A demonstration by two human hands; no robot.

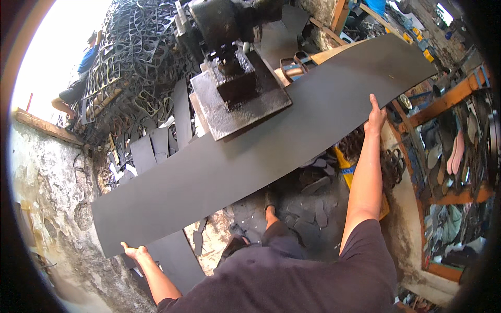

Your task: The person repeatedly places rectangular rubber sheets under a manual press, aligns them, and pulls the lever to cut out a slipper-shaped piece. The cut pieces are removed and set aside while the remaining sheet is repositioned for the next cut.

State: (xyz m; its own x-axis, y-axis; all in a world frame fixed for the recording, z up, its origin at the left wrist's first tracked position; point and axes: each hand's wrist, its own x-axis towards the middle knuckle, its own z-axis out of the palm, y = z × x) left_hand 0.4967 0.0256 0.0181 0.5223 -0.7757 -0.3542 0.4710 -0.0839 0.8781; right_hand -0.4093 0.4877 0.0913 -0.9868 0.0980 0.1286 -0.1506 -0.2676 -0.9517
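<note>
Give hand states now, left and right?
Left hand: closed on the near edge of the long dark grey rubber sheet.
Right hand: gripping the same sheet's far-right edge.

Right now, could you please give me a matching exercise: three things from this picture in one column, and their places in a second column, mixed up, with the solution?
Things:
1. left hand
2. right hand
3. press plate

Places:
A. resting on top of the long dark sheet, near its middle
B. holding the sheet's near edge at its low end
C. holding the sheet's near edge toward its raised far end

Pairs: 1-B, 2-C, 3-A
</note>
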